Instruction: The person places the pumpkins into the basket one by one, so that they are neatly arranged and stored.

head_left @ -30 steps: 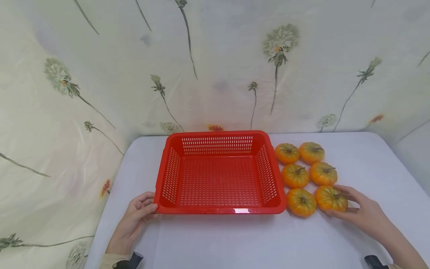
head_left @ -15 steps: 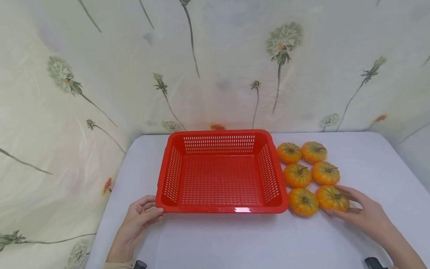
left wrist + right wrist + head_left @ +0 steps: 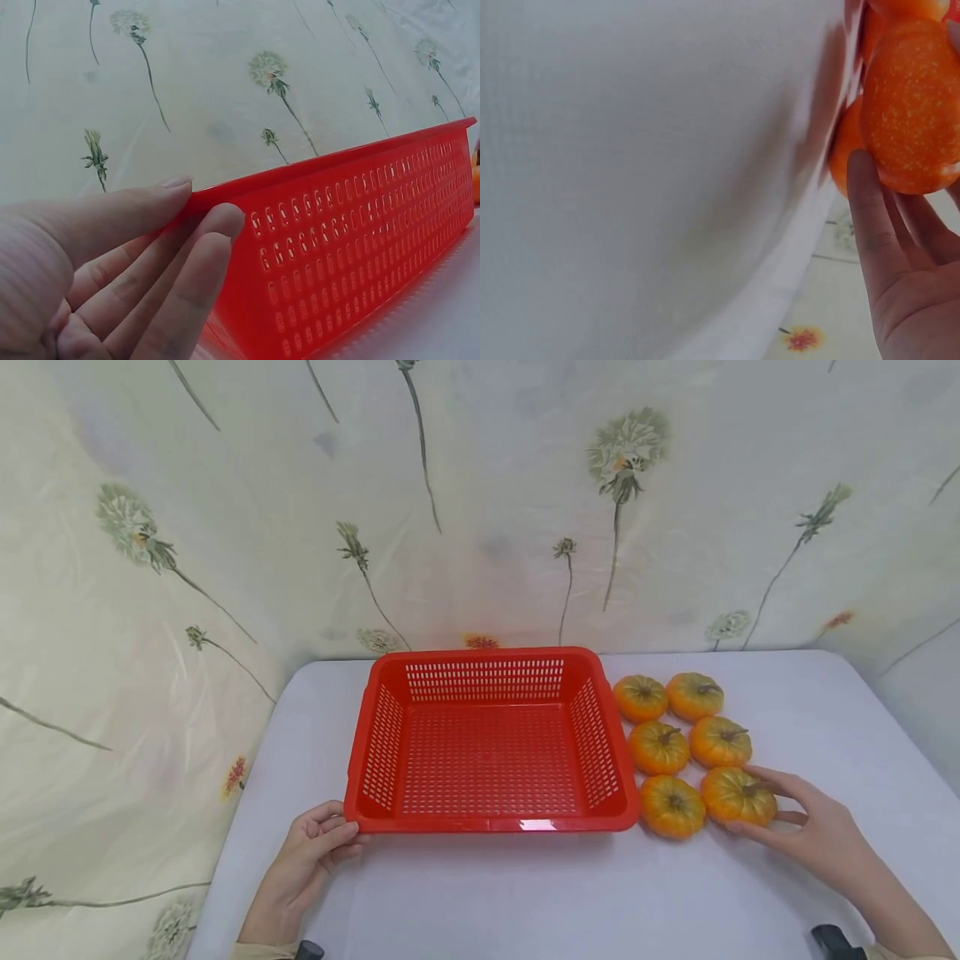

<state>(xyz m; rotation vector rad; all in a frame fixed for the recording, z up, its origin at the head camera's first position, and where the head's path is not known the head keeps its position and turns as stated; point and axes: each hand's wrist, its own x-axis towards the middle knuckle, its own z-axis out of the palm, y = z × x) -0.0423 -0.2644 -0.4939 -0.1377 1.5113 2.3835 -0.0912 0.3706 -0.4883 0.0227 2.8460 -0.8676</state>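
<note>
In the head view, my left hand (image 3: pixel 311 860) pinches the near left corner of a red plastic basket (image 3: pixel 491 825) between thumb and fingers. The left wrist view shows the thumb on top of the basket's rim (image 3: pixel 337 160) and fingers beneath it. Nothing lies inside the basket. To its right, my right hand (image 3: pixel 813 831) grips a small orange pumpkin (image 3: pixel 735 797) with green-tinged top, the nearest of the right-hand column. Seen from the right wrist, this pumpkin (image 3: pixel 915 105) shows its speckled orange underside, fingers curved around it.
Several similar pumpkins stand in two columns along the basket's right side, among them a near left one (image 3: pixel 672 807) and a far right one (image 3: pixel 695 696). A white-covered table (image 3: pixel 540 902) carries everything. Behind it hangs a flower-printed curtain (image 3: pixel 495 527).
The left thumb has slid slightly inward along the basket's corner. The pumpkin in my right hand has risen a little relative to its neighbours. The basket stays in place.
</note>
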